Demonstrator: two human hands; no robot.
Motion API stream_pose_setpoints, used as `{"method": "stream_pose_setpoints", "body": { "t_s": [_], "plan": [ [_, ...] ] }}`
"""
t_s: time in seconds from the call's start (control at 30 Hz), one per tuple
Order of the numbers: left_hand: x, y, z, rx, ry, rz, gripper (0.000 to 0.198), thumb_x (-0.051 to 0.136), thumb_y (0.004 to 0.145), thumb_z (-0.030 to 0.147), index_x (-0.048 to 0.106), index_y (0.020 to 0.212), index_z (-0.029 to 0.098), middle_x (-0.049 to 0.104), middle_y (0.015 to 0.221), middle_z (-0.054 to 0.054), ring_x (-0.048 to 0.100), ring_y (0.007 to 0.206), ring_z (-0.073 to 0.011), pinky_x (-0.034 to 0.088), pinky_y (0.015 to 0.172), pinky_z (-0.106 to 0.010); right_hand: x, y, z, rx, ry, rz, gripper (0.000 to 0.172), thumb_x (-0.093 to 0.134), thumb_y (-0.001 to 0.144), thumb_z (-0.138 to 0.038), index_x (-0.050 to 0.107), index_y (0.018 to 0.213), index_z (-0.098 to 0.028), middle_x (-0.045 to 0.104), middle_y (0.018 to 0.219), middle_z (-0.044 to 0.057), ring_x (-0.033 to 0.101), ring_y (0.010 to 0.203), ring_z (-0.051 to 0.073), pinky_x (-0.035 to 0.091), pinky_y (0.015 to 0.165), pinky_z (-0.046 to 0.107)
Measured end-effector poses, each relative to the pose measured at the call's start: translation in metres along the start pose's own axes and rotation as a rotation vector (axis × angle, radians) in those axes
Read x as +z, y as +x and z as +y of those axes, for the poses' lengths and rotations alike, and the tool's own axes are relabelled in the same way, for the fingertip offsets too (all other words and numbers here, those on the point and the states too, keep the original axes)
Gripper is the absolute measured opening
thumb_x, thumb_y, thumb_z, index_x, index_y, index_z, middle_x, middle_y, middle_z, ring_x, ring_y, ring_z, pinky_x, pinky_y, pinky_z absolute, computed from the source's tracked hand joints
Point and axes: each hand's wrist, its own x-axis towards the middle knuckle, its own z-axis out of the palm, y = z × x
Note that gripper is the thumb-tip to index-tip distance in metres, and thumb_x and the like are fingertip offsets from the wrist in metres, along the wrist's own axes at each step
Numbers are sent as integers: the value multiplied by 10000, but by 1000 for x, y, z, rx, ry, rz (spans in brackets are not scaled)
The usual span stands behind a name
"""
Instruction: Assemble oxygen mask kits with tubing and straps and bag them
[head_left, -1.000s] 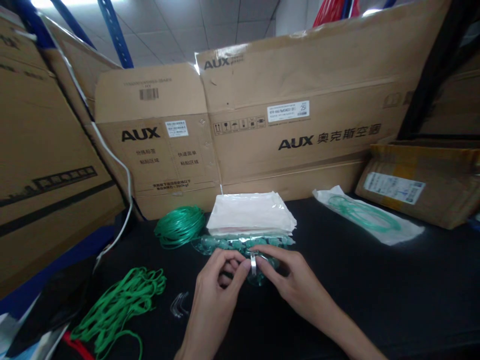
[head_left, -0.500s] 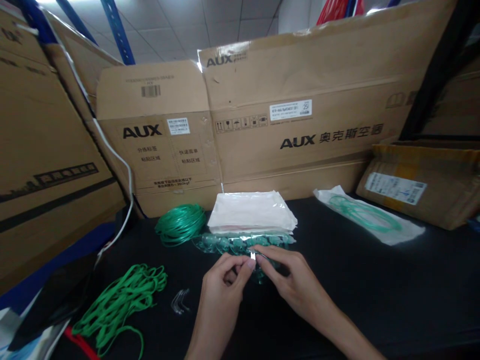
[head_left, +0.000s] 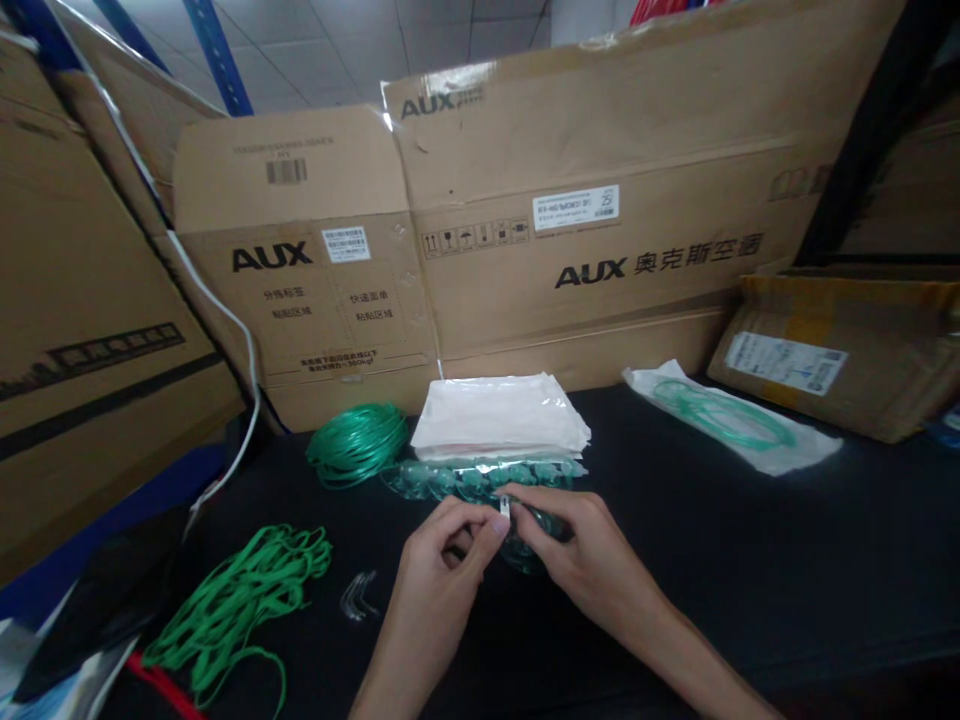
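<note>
My left hand (head_left: 444,565) pinches a small silver metal strip (head_left: 505,507) between thumb and fingers, held upright. My right hand (head_left: 589,540) is closed around a translucent green plastic mask (head_left: 526,556), mostly hidden behind its fingers, with the fingertips at the strip's upper end. Just beyond both hands, a row of similar green masks (head_left: 480,480) lies nested together. To the left of my left wrist, several thin, curved metal strips (head_left: 358,597) rest on the black table (head_left: 675,560).
A stack of white packets (head_left: 501,415) and a coil of green tubing (head_left: 357,445) stand behind the masks. Green elastic straps (head_left: 244,595) lie at left. At right are a packet with green tubing (head_left: 731,418) and a cardboard box (head_left: 840,355). Large cardboard panels (head_left: 487,290) wall the back.
The camera view has shifted slightly. The metal strip sits a little higher and more tilted toward the mask between my hands, and more of the mask shows below my right fingers.
</note>
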Motion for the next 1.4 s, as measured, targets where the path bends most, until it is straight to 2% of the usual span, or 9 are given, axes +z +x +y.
{"method": "stream_pose_setpoints", "body": {
  "t_s": [0.13, 0.2, 0.3, 0.47, 0.7, 0.9, 1.07, 1.23, 1.4],
  "plan": [
    [-6, -1, -1, 203, 184, 36, 198, 695, 910, 340, 769, 1067, 243, 711, 1034, -63, 665, 846, -197, 516, 631, -240, -10, -1, -4, 11, -72, -106, 282, 555, 1003, -243, 798, 1144, -259, 813, 1110, 41, 751, 988, 258, 554, 879, 332],
    [-8, 0, -2, 289, 224, -38, 232, 664, 948, 302, 758, 1159, 285, 717, 1214, -61, 682, 1050, -229, 561, 850, -294, -14, -3, -3, 18, -120, -112, 283, 554, 1009, -266, 782, 1176, -271, 803, 1149, 47, 736, 1044, 274, 540, 922, 352],
    [-11, 0, -3, 372, 303, -132, 306, 712, 935, 303, 736, 1240, 318, 721, 1296, -34, 648, 1210, -247, 481, 1078, -360, -18, -6, 1, 39, -158, -136, 283, 537, 1020, -290, 773, 1176, -283, 802, 1124, 42, 728, 1048, 274, 529, 920, 355],
    [-19, 1, -5, 444, 436, -144, 357, 769, 893, 339, 736, 1247, 311, 759, 1235, -35, 684, 1142, -261, 506, 1026, -388, -24, -7, 0, 79, -139, -189, 267, 543, 1026, -414, 756, 1132, -292, 788, 1083, 16, 705, 1048, 250, 498, 937, 331],
    [-31, 3, 2, 365, 437, -103, 267, 779, 879, 331, 788, 1140, 275, 790, 1135, -43, 712, 1048, -270, 522, 974, -393, -37, -8, -1, 115, -62, -342, 379, 744, 894, -309, 641, 1258, -316, 704, 977, -40, 594, 700, 137, 468, 643, 215],
    [-33, 4, -2, 447, 433, -119, 322, 774, 891, 317, 764, 1212, 292, 790, 1170, -34, 722, 1066, -264, 527, 977, -385, -37, -4, -2, 72, -42, -329, 337, 693, 936, -280, 694, 1271, -306, 744, 1011, -34, 628, 816, 156, 476, 721, 230],
    [-35, 5, -8, 580, 482, -120, 322, 765, 898, 231, 737, 1217, 261, 787, 1156, -36, 717, 1038, -244, 539, 934, -387, -39, -4, -4, 82, -115, -390, 294, 682, 945, -367, 715, 1226, -288, 733, 924, -33, 600, 754, 150, 458, 673, 235],
    [-40, 5, -5, 495, 500, -175, 308, 730, 929, 271, 702, 1235, 285, 761, 1187, -9, 693, 1098, -217, 517, 999, -365, -43, -11, -1, 75, -205, -388, 342, 729, 906, -354, 698, 1246, -332, 746, 1082, -35, 648, 858, 165, 481, 783, 253],
    [-70, 2, 7, 340, 506, -144, 247, 657, 978, 348, 684, 1222, 315, 722, 1255, 23, 658, 1176, -194, 473, 1059, -318, -47, -10, -4, 140, -246, -394, 306, 670, 939, -432, 706, 1223, -325, 737, 953, -21, 621, 755, 167, 466, 674, 255]
  ]
}}
